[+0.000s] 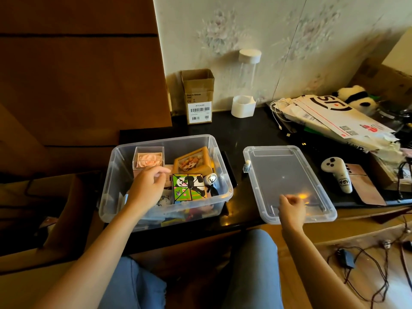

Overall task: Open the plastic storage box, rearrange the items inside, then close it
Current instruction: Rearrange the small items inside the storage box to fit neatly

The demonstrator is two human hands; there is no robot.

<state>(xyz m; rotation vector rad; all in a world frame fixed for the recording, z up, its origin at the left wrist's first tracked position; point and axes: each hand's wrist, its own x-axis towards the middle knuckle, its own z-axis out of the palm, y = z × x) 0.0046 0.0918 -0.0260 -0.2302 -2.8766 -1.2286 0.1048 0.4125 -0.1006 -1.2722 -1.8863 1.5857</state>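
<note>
Box (pixel 116 175) is open with its lid (pixel 289 175) off at 3 o'clock, so we're mid-rearranging: left hand (pixel 147 188) hovers loosely curled and empty inside, right hand (pixel 292 208) rests half-curled on the lid, next grab an item.

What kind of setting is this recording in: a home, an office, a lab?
Most likely a lived-in room at home. Floral wallpaper backs a cluttered black tabletop with a plush panda and courier mail envelopes, and the storage box holds keepsakes.

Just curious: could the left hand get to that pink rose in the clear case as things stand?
Probably yes: the storage box is open, the left hand hovers inside, and nothing covers the rose case behind it.
</note>
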